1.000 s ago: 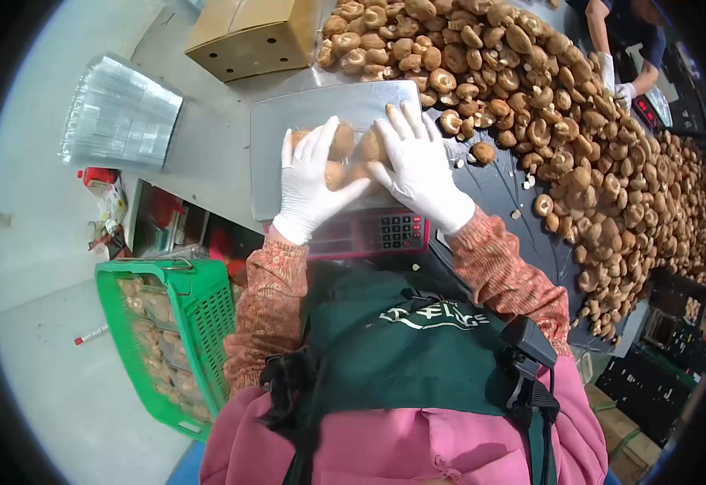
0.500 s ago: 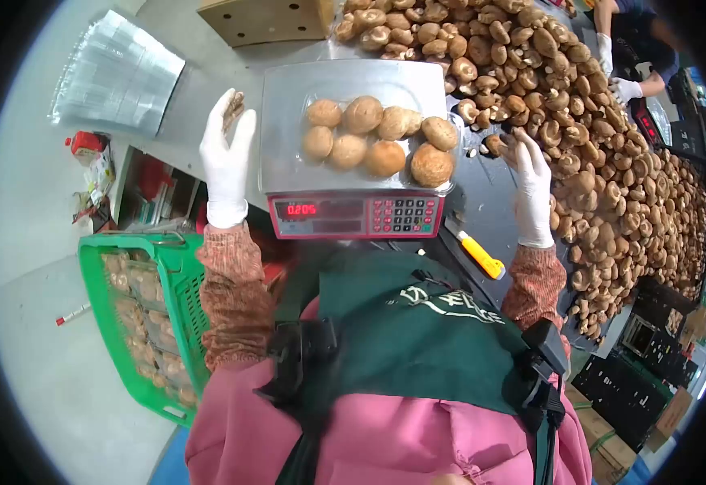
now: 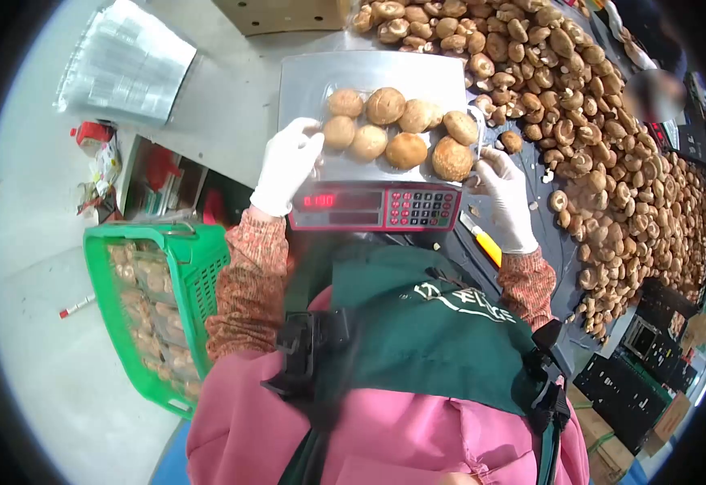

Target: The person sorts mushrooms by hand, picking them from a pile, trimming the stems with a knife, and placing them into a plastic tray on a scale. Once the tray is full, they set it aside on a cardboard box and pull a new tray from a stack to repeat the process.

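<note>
On a digital scale [image 3: 377, 208] with a steel plate stands a clear plastic tray [image 3: 480, 128]. In it lie several brown mushrooms [image 3: 406, 150], caps up, in two rows. My left hand [image 3: 288, 166], in a white glove, grips the tray's left edge, thumb and fingers drawn together. At the tray's right front corner, my gloved right hand [image 3: 502, 194] has its fingers closed on the rim. The red display looks like 0.190, though it is blurred. A single mushroom [image 3: 511, 142] lies on the dark surface just beyond my right hand.
A large heap of mushrooms [image 3: 579, 121] covers the right side. A yellow-handled knife [image 3: 486, 242] lies right of the scale. At lower left stands a green basket [image 3: 207, 283] with packed trays; clear empty trays [image 3: 130, 65] are stacked at upper left. Another person's arm [image 3: 632, 44] shows at upper right.
Both hands have come inward from beside the scale to the tray's edges. The display has dropped from 0.205 to about 0.190. The view has shifted slightly.
</note>
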A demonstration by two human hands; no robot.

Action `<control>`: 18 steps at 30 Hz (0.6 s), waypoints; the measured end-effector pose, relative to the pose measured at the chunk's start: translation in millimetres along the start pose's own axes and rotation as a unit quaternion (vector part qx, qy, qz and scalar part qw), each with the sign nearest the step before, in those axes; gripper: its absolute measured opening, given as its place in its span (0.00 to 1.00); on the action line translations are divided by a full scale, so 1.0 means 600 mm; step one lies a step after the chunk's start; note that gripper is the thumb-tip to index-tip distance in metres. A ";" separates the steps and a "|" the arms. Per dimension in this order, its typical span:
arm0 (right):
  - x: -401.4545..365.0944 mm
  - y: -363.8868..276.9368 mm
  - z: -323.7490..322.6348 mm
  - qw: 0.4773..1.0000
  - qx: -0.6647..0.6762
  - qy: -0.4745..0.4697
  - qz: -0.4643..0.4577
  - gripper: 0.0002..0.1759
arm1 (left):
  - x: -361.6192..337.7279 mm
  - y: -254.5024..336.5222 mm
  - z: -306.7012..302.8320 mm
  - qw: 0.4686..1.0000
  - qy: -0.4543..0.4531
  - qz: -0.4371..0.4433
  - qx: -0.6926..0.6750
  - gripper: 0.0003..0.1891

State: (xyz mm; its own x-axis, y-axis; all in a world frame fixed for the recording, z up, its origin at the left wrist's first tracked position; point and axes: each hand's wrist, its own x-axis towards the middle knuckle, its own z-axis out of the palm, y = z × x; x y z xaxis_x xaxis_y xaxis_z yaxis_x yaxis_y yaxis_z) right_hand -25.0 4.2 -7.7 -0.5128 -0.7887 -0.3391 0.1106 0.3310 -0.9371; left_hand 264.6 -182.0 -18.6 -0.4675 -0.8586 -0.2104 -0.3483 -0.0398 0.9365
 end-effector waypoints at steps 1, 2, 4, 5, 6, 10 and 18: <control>0.002 0.001 0.002 1.000 -0.006 -0.005 -0.002 0.17 | 0.001 0.004 -0.001 1.000 -0.005 -0.027 0.000 0.11; 0.002 0.000 0.002 1.000 -0.009 -0.004 -0.005 0.16 | 0.003 0.005 -0.002 0.999 -0.005 -0.037 -0.017 0.10; 0.006 -0.008 0.012 1.000 0.007 0.004 -0.011 0.13 | 0.011 -0.003 -0.008 0.997 -0.005 -0.055 -0.048 0.09; 0.007 -0.022 0.018 1.000 -0.017 0.008 -0.017 0.12 | 0.013 -0.003 -0.013 0.996 -0.002 -0.053 -0.077 0.08; 0.011 -0.033 0.026 1.000 0.005 0.005 -0.011 0.12 | 0.015 0.002 -0.019 0.994 0.000 -0.064 -0.084 0.07; 0.068 -0.089 0.063 0.998 0.047 -0.047 -0.018 0.14 | 0.052 0.053 -0.073 0.994 0.030 -0.052 -0.089 0.07; 0.306 -0.237 0.198 0.990 0.072 -0.089 -0.080 0.16 | 0.252 0.106 -0.227 0.987 0.100 0.031 -0.125 0.10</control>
State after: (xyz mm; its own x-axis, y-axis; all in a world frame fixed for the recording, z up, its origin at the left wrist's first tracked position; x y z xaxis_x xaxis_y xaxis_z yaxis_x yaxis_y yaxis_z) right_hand -33.7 -249.6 53.5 -0.3769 -0.9080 -0.1827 0.1666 0.1275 -0.9777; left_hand 282.4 -383.8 47.1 -0.3025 -0.9463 -0.1142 -0.1007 -0.0874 0.9911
